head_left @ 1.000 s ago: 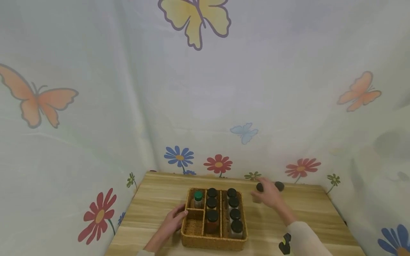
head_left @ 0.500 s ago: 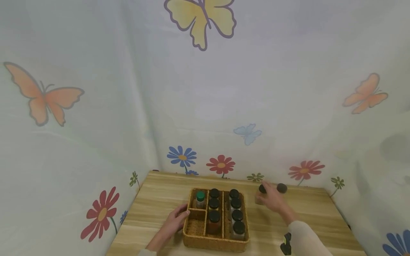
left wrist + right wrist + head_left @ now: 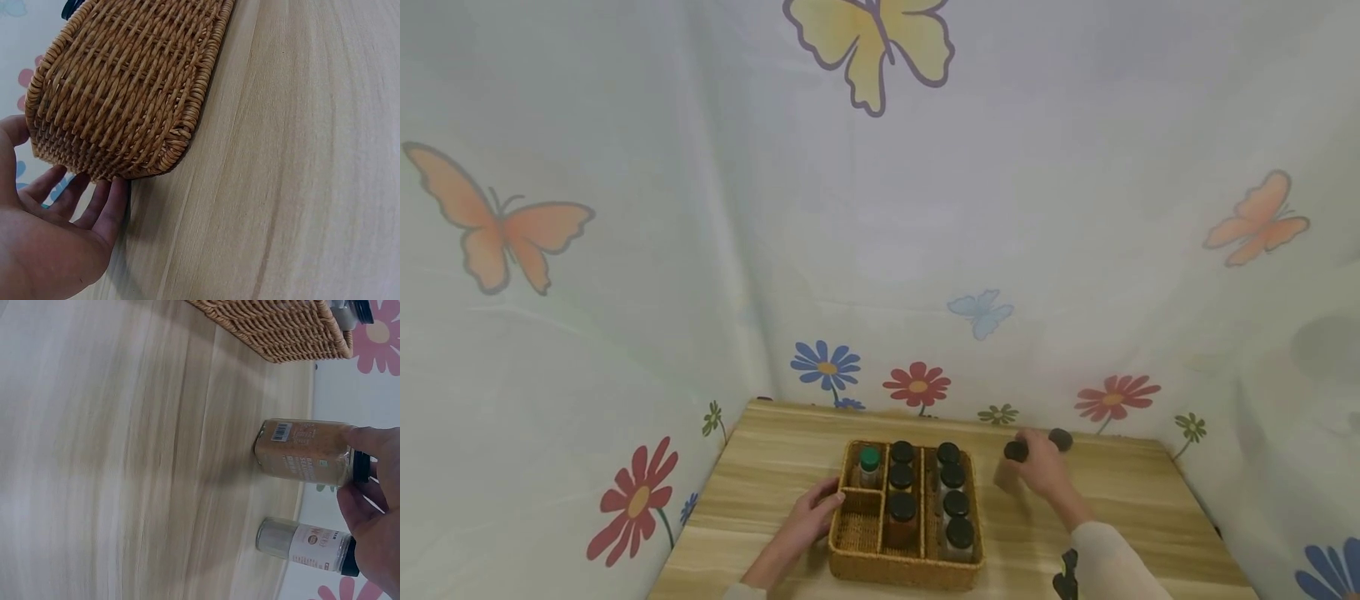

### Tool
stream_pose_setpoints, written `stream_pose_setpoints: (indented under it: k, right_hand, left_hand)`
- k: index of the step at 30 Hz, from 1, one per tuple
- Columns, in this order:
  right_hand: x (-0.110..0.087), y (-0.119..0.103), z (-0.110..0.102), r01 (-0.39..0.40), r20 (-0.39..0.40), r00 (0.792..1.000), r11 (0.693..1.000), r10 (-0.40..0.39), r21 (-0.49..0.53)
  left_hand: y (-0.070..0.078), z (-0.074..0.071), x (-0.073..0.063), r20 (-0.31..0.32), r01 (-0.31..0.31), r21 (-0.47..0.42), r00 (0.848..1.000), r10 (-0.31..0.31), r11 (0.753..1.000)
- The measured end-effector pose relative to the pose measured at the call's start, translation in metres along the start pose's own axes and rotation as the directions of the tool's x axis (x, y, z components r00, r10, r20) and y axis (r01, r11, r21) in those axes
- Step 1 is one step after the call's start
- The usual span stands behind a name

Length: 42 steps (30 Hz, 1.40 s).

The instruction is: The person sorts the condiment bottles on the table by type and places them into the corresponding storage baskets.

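My left hand [image 3: 805,521] holds the left side of a brown wicker basket [image 3: 906,571]. In the left wrist view its thumb is at the rim and the fingertips press the woven wall [image 3: 125,81]. Off to the basket's right, my right hand [image 3: 1047,471] grips a spice jar by its black lid [image 3: 1017,451]. The right wrist view shows this square glass jar [image 3: 303,450], full of brownish powder, with thumb and fingers around its top. I cannot tell whether its base touches the table. A second spice jar [image 3: 303,544], pale and white-labelled, stands beside that hand.
Several black-lidded jars stand in the basket's middle and right compartments, among them a red-brown one [image 3: 902,517]. A green-lidded jar [image 3: 869,468] occupies the back left compartment. The wooden table [image 3: 760,450] ends at a curtain [image 3: 880,250] printed with flowers and butterflies.
My right hand has closed around the jar's lid, and the lid has shifted slightly toward me. My left hand has stayed on the basket.
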State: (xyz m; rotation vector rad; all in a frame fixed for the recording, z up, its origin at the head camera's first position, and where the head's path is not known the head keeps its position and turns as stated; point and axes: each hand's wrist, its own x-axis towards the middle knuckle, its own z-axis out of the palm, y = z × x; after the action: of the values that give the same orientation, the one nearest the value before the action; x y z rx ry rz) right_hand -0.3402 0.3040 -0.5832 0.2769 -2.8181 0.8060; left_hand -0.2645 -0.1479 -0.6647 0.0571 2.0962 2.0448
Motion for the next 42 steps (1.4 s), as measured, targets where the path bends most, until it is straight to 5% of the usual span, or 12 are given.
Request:
stream_pose_setpoints:
  k: [6, 14, 26, 35, 42]
  right_hand:
    - [-0.004, 0.002, -0.003, 0.007, -0.005, 1.0, 1.0, -0.007, -0.026]
    - [0.006, -0.014, -0.014, 0.147, -0.053, 0.987, 0.988, -0.15, -0.045]
    - [0.014, -0.119, -0.056, 0.362, -0.122, 0.926, 0.932, -0.358, 0.018]
    - [-0.02, -0.197, -0.011, 0.454, 0.072, 0.879, 0.874, -0.471, 0.174]
    - [-0.034, -0.209, 0.033, 0.465, 0.138, 0.855, 0.856, -0.501, 0.227]
  left_hand:
    - [-0.002, 0.002, 0.001, 0.01, -0.001, -0.008, 1.0, 0.001, 1.0]
    - [-0.002, 0.002, 0.001, -0.02, 0.003, -0.013, 1.0, -0.003, 1.0]
    - [-0.005, -0.005, 0.003, -0.001, -0.005, -0.022, 1.0, 0.005, 1.0]
    - [-0.008, -0.005, 0.0, -0.001, 0.008, -0.014, 1.0, -0.008, 1.0]
    - [-0.006, -0.002, 0.003, 0.025, -0.005, -0.01, 1.0, 0.005, 1.0]
